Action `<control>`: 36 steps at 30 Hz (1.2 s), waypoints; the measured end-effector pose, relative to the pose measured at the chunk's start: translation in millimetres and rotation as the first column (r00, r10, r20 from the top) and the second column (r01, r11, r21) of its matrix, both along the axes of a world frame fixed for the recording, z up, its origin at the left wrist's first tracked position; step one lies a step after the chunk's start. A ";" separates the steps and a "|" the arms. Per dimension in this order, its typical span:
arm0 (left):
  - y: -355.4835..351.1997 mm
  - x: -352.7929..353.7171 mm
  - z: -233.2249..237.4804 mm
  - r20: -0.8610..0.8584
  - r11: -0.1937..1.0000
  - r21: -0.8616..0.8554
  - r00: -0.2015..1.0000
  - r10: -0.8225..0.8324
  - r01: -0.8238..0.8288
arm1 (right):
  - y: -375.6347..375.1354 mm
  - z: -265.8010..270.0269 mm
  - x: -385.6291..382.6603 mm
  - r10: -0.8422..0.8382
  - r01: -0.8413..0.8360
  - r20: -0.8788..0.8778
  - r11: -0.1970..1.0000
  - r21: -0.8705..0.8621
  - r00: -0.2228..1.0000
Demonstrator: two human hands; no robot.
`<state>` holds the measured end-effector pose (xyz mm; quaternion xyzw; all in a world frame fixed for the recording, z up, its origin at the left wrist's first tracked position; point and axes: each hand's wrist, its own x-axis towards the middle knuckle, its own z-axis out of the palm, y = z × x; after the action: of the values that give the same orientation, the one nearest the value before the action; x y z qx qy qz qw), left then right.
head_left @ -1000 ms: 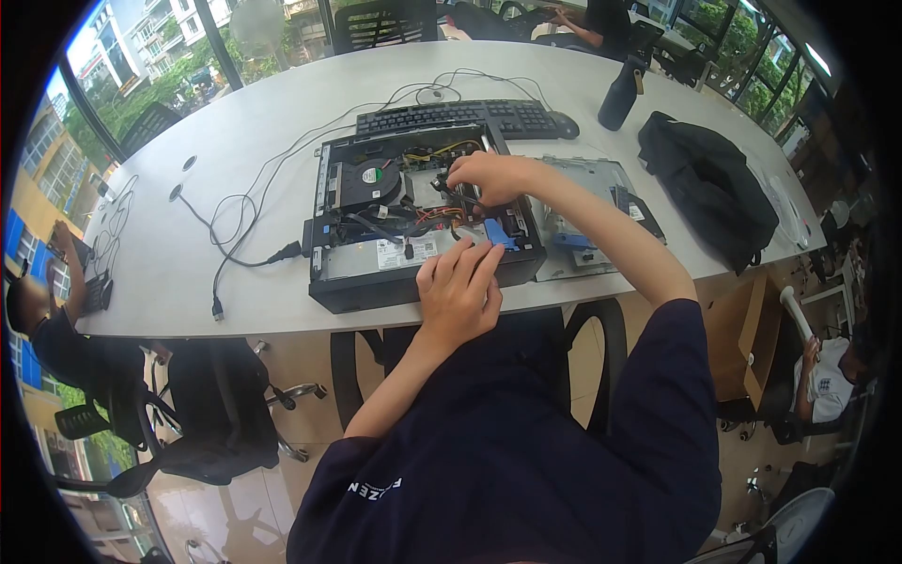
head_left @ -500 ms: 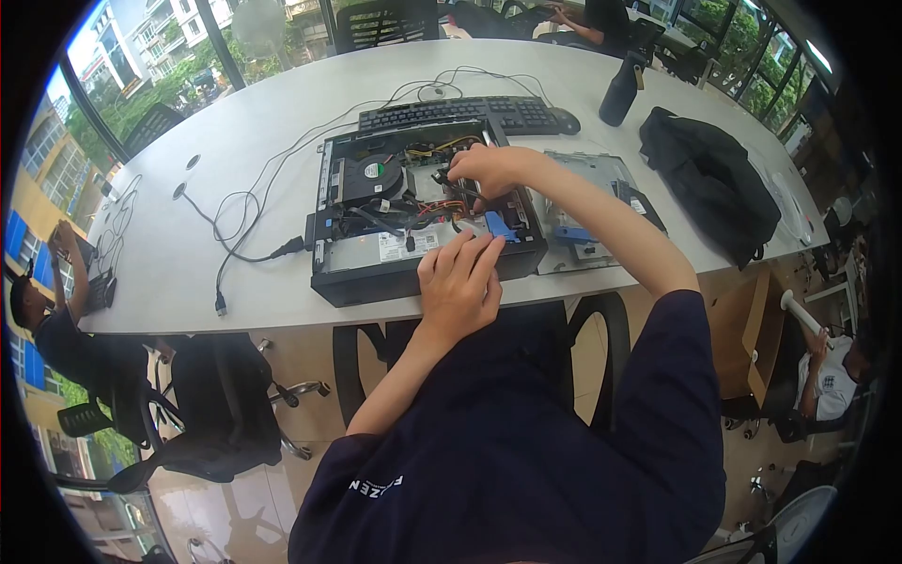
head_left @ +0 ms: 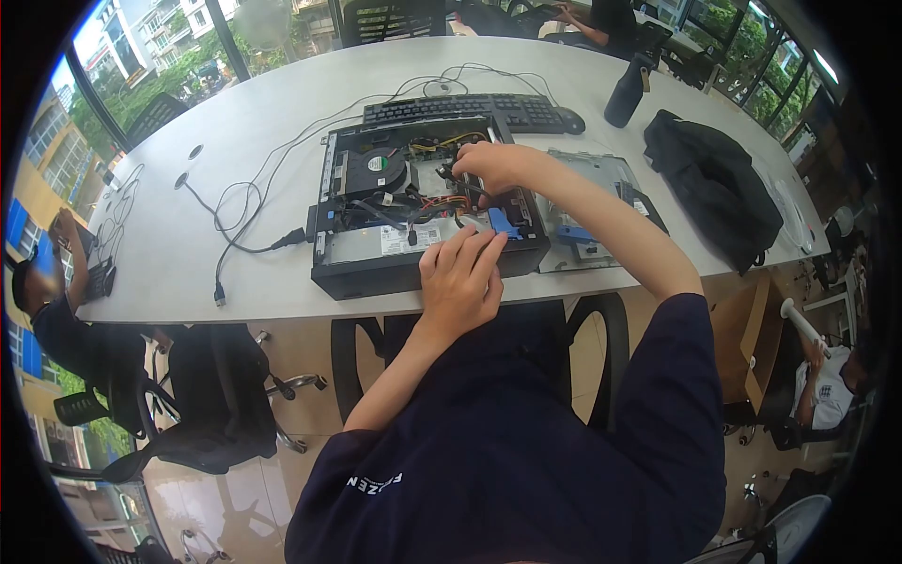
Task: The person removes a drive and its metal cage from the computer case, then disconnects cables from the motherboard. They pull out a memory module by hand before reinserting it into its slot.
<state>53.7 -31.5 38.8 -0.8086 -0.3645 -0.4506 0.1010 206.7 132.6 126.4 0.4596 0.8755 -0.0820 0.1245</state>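
One open black computer case [head_left: 365, 281] lies crosswise, my open left hand [head_left: 459, 290] nearside, right hand [head_left: 491, 167] inside, grip unclear.

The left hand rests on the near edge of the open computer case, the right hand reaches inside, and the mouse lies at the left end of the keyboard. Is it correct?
No: the head view shows the mouse at the right end of the keyboard. The left hand rests on the near edge of the open computer case, and the right hand reaches inside.
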 end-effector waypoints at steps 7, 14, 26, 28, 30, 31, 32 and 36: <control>0.3 -0.2 -1.0 -0.010 1.000 0.008 1.000 0.005 -0.005 | 2.8 -12.9 1.1 -0.009 0.008 0.006 0.996 0.084 1.000; -0.5 -1.7 1.0 -0.011 1.000 -0.004 1.000 0.002 -0.002 | 8.3 6.9 9.9 0.011 -0.002 -0.175 0.999 0.053 0.985; 4.3 4.1 -4.6 0.002 0.999 0.035 1.000 0.029 -0.029 | -0.5 -35.9 -8.8 -0.023 0.117 -0.179 0.836 0.536 0.984; 4.5 4.2 -5.7 0.001 0.998 0.043 0.999 0.045 -0.045 | -0.4 -37.0 -7.7 -0.046 0.157 -0.211 0.820 0.551 0.976; 4.0 4.4 -7.0 0.000 0.998 0.043 0.999 0.043 -0.043 | -2.1 -36.4 -7.7 -0.071 0.202 -0.245 0.799 0.566 0.967; 4.7 5.0 -6.6 0.004 0.998 0.045 0.999 0.049 -0.049 | -3.6 -33.7 -8.8 -0.089 0.200 -0.226 0.819 0.538 0.970; 5.4 5.5 -5.9 0.003 0.998 0.047 0.999 0.043 -0.043 | -4.6 -31.9 -8.7 -0.104 0.197 -0.204 0.838 0.509 0.973; 4.1 4.1 -5.7 0.000 0.998 0.044 0.999 0.045 -0.045 | -3.0 -34.8 -7.5 -0.097 0.194 -0.210 0.837 0.511 0.973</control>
<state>57.7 -27.4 33.1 -0.7981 -0.3726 -0.4557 0.1289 199.3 129.5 91.6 0.5324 0.8341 0.1124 -0.0906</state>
